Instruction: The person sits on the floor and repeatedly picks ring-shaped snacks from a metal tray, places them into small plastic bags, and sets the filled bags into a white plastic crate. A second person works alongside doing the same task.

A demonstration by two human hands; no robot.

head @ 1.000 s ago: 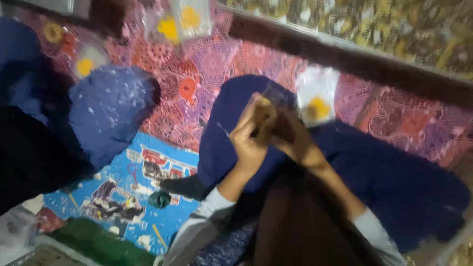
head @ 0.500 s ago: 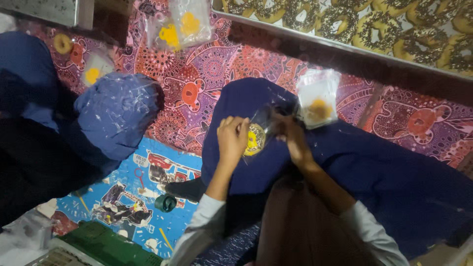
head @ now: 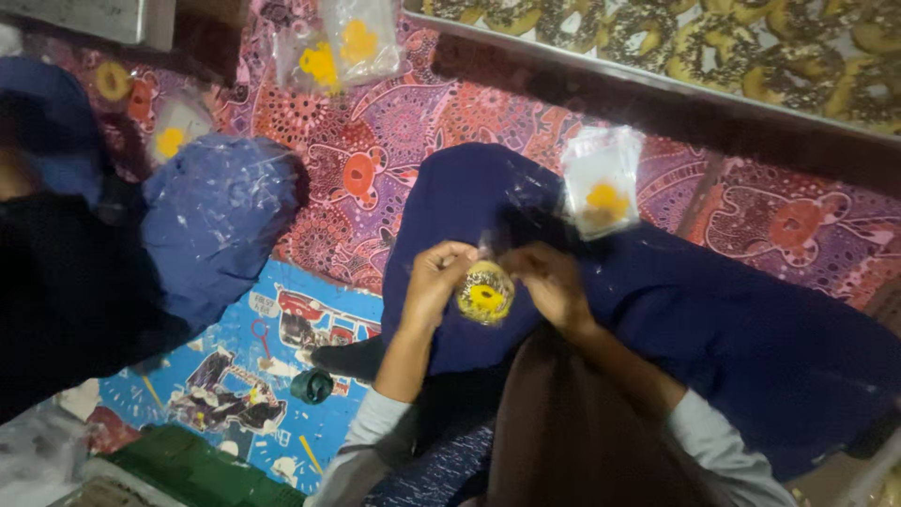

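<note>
Working left to right: at the mat's (head: 375,141) left edge another person in dark clothes is sitting, a blue knee (head: 211,225) beside them, and a small bag (head: 174,131) with a yellow-centred doughnut is lying just past it. Two more filled bags (head: 343,52) are resting near the mat's top edge.

In the middle, over the wearer's blue lap, the left hand (head: 434,282) is pinching the near-left side of a doughnut (head: 485,293), which has a yellow centre and seems to be going into clear plastic; the film is too blurred to tell how far in it sits. The right hand (head: 554,286) is gripping the opposite side, fingers curled around the wrapper edge. To do this well, the hands should be keeping the bag mouth wide and touching only the doughnut's rim, so the topping is not smearing on the film.

Just right of the hands, a filled bag (head: 601,183) is lying on the lap with its yellow centre showing. Along the mat's top-right edge a tray (head: 657,80) is holding rows of dark-glazed, sprinkled doughnuts, unbagged.
</note>
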